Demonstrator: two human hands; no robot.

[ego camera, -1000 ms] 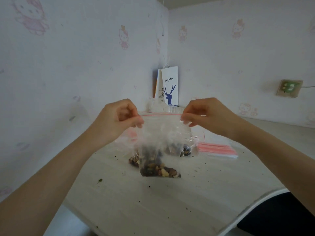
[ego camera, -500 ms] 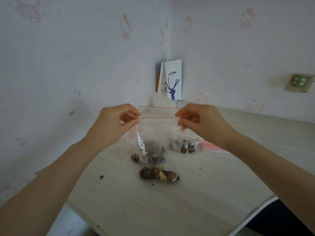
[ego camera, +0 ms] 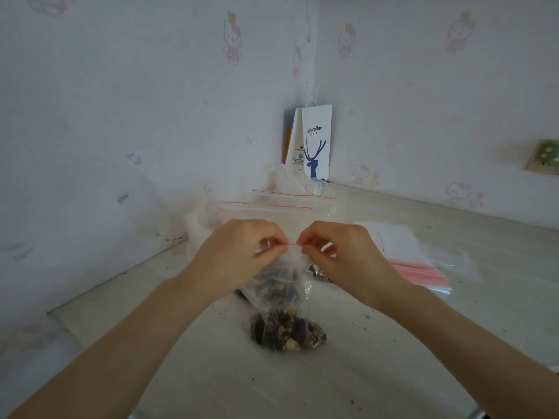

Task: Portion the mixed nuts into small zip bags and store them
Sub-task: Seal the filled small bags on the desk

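Note:
A small clear zip bag (ego camera: 282, 300) with a red strip at its top stands on the table (ego camera: 332, 382), its bottom filled with mixed nuts (ego camera: 287, 332). My left hand (ego camera: 239, 255) and my right hand (ego camera: 341, 252) pinch the red strip close together, only a short piece of it showing between the fingertips. Behind my hands stand two more clear zip bags (ego camera: 281, 208) with nuts in them, mostly hidden by my hands; a few of those nuts (ego camera: 317, 272) show under my right hand.
A stack of flat zip bags with pink strips (ego camera: 420, 267) lies right of my hands. A white coffee paper bag (ego camera: 314, 143) stands in the wall corner, with a small clear cup (ego camera: 317, 187) before it. Crumbs dot the table. The table's curved edge runs at bottom right.
My hands have come down and together along the red strip, from its two ends to its middle. The bag's bottom now rests on the table and the bag is crumpled.

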